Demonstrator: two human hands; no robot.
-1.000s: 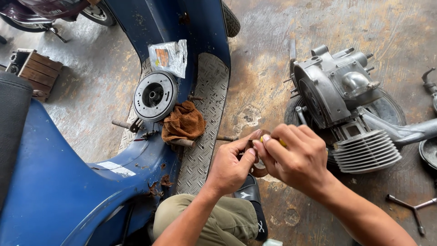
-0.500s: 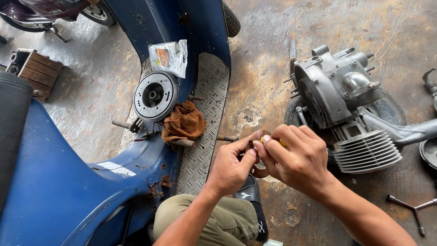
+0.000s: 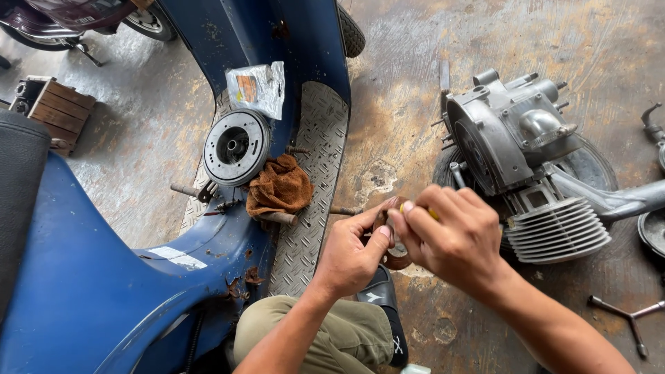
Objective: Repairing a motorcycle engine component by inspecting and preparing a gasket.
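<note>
My left hand (image 3: 351, 251) and my right hand (image 3: 451, 237) meet over the concrete floor, both closed around a small round brownish metal part (image 3: 395, 258) that is mostly hidden by the fingers. A bit of yellow shows between my right fingers. Just right of my hands lies a grey engine (image 3: 516, 138) with a finned cylinder (image 3: 557, 230). To the left, on the blue scooter's (image 3: 90, 277) checker-plate floorboard (image 3: 312, 173), rest a round black drum-like disc (image 3: 235, 147) and a brown rag (image 3: 279, 187).
A clear plastic packet (image 3: 258, 87) lies on the floorboard's far end. A wooden crate (image 3: 57, 109) sits at far left. A three-arm wrench (image 3: 627, 315) lies on the floor at right. My knee in khaki trousers (image 3: 325, 332) and a black sandal (image 3: 384, 305) are below my hands.
</note>
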